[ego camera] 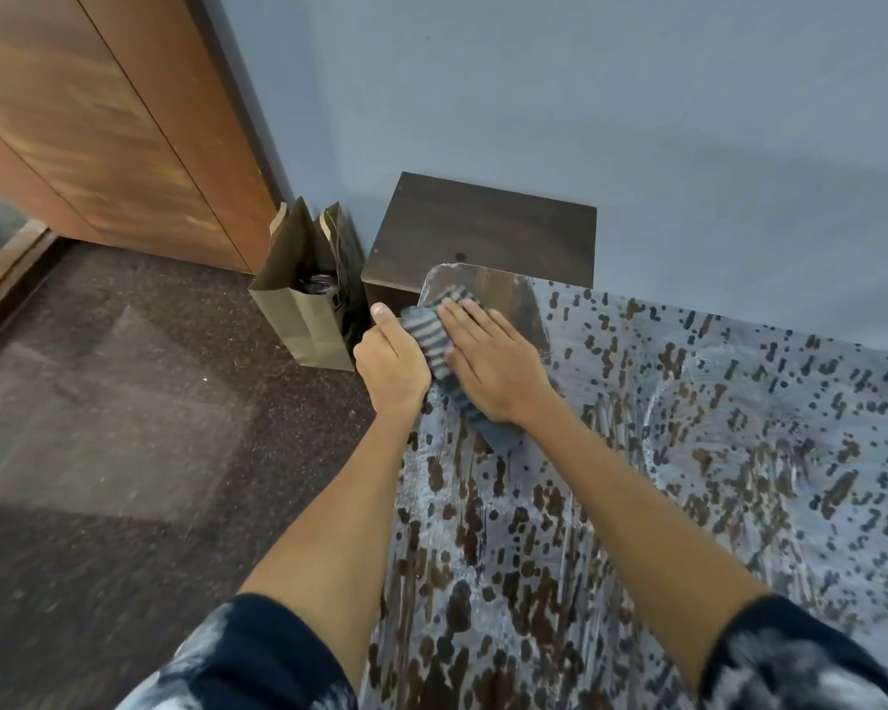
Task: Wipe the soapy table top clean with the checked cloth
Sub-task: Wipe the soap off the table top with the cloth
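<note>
In the head view, a blue-grey wall [585,94] is filling the far side of the room, with a wooden door [98,125] standing to the left and a dark speckled carpet [124,402] spreading over the left and near floor. A brown paper bag [303,299] is standing on the floor in the corner, just beside a dark wooden cabinet [483,228] that is sitting against the wall.

You are looking down on the table top [688,453], which is running from the near centre out to the right and is carrying a pale soapy film broken by many brown patches. Its far left corner is showing as a clean, shiny patch.

The checked cloth [431,340] is lying at that far left corner, over the table's left edge, between your 2 hands. Your right hand [488,361] is pressing flat on the cloth, fingers straight and close together, pointing towards the far left. Your left hand [390,361] is sitting at the table's edge, fingers curled in and thumb up, touching the cloth's left end; you cannot tell whether it is actually gripping the cloth. Dark, white-mottled sleeves [257,668] are covering both upper arms.
</note>
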Tool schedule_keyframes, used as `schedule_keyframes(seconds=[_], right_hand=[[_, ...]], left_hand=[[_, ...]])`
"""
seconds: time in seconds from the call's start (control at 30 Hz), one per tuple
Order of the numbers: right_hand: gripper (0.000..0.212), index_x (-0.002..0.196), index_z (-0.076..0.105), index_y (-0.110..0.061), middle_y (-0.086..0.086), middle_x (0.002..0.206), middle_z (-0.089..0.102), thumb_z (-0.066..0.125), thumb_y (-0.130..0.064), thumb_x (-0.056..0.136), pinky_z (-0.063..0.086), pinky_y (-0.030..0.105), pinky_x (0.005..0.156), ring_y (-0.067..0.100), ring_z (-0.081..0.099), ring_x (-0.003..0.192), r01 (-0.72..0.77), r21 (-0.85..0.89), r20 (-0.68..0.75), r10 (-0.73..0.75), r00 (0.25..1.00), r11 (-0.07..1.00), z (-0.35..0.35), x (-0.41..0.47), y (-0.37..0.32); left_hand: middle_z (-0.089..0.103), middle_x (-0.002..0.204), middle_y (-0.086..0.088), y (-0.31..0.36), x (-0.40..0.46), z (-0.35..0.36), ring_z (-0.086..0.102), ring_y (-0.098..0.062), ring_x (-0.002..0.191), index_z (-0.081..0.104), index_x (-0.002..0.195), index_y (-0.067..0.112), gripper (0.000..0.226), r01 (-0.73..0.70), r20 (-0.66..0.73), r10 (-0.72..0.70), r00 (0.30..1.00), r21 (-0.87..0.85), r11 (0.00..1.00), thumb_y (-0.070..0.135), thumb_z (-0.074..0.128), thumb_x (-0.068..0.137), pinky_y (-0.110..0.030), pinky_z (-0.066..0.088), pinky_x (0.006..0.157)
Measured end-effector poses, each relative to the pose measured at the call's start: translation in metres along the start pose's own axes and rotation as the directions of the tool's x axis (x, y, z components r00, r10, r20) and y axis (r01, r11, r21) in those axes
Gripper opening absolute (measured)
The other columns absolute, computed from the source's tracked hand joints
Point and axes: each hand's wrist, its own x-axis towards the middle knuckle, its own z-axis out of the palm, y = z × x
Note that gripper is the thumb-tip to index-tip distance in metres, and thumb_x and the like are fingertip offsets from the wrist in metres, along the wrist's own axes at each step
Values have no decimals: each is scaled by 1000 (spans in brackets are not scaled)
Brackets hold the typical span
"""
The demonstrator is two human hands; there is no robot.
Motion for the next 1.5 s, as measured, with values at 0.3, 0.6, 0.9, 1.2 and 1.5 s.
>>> schedule_keyframes(seconds=[0.3,0.6,0.9,1.2,1.5], right_hand=[[56,149,9,-9,7,157,10,18,-33,99,0,39,117,22,4,145,-465,33,-42,467,884,884,1,74,-4],[57,149,15,-16,-1,156,16,7,-36,96,0,31,116,13,9,144,22,18,26,-22,999,1000,0,13,-20],[55,149,7,-12,4,158,6,17,-35,100,-3,39,116,20,2,145,-525,13,-69,525,848,851,4,47,7],[60,148,17,-13,2,156,18,2,-37,95,0,30,115,15,10,144,-8,30,-12,8,1000,1000,9,9,-37],[56,149,3,-12,4,158,2,15,-35,100,-7,37,115,20,-1,145,-519,-14,-42,518,855,855,4,14,-7]], left_hand=[[70,99,-14,-7,-15,-19,62,-25,94,71,100,5,57,55,74,-52,996,-37,998,28,19,103,-22,38,79],[65,72,-19,-9,-18,-24,59,-32,70,63,67,2,57,54,16,-54,998,9,999,25,24,102,-33,40,66],[65,63,-4,-12,-27,-33,52,-8,57,72,79,-1,61,-83,32,82,996,6,997,30,22,95,-25,44,61],[59,52,-16,-12,-26,-34,53,-27,49,59,56,-1,61,-43,-33,44,999,34,999,28,24,96,-30,34,50],[72,78,-13,-17,-41,-48,62,-11,68,73,86,1,57,-29,-19,29,999,17,999,26,24,99,-21,47,69]])
